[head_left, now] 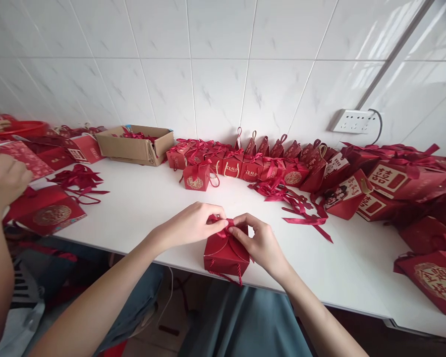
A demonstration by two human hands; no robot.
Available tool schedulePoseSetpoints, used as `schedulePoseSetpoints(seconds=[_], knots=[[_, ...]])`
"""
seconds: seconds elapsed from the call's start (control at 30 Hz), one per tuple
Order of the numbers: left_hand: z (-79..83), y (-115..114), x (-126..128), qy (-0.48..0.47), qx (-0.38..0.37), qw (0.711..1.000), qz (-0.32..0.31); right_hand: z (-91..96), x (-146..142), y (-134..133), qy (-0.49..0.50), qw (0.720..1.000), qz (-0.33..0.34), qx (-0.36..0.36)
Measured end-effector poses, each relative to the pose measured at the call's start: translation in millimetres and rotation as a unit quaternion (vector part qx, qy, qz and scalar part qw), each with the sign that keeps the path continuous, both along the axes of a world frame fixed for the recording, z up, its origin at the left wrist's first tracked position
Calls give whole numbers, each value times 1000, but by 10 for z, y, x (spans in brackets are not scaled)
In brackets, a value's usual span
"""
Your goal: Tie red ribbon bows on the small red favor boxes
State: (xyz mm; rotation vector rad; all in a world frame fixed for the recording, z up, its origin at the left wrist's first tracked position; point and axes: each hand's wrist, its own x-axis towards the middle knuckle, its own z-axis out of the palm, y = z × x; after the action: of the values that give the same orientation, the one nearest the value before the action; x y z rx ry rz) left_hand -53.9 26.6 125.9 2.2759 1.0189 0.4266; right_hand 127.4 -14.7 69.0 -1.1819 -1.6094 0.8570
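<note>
A small red gift box (226,255) with curved top flaps and a twisted cord handle stands at the front edge of the white table (144,208). On its top is a red ribbon (228,225), partly hidden by my fingers. My left hand (198,225) pinches the ribbon from the left, thumb against fingertips. From the right, my right hand (258,240) pinches the ribbon too, its thumb and index finger close to the left thumb. The knot itself is too covered to make out.
Finished-looking red boxes (241,166) line the wall, with one box (196,177) in front. Loose ribbons (282,193) lie to the right, beside stacked boxes (405,178). A cardboard box (134,144) holds ribbons. At far left, a co-worker's hand (5,173) is above another box (50,210).
</note>
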Motion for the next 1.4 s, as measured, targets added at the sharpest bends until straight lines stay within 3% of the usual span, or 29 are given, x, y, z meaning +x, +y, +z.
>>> schedulePoseSetpoints(seconds=[0.13,0.4,0.5,0.73,1.0,1.4], knots=[[11,-2,-1,-8,1,1000,12,-29,2,-8,33,999,-2,3],[68,-9,-79,1,-14,1000,24,-22,9,-18,-28,999,-16,-1],[130,-19,-144,42,-18,999,1,-22,3,-17,-34,999,-20,8],[246,-44,-125,62,71,995,-42,-20,-14,-35,-33,999,-19,26],[325,-16,-6,73,109,989,-61,-43,-30,-12,8,1000,-14,21],[188,201,92,-12,52,993,-101,-28,-42,-40,-18,999,-10,38]])
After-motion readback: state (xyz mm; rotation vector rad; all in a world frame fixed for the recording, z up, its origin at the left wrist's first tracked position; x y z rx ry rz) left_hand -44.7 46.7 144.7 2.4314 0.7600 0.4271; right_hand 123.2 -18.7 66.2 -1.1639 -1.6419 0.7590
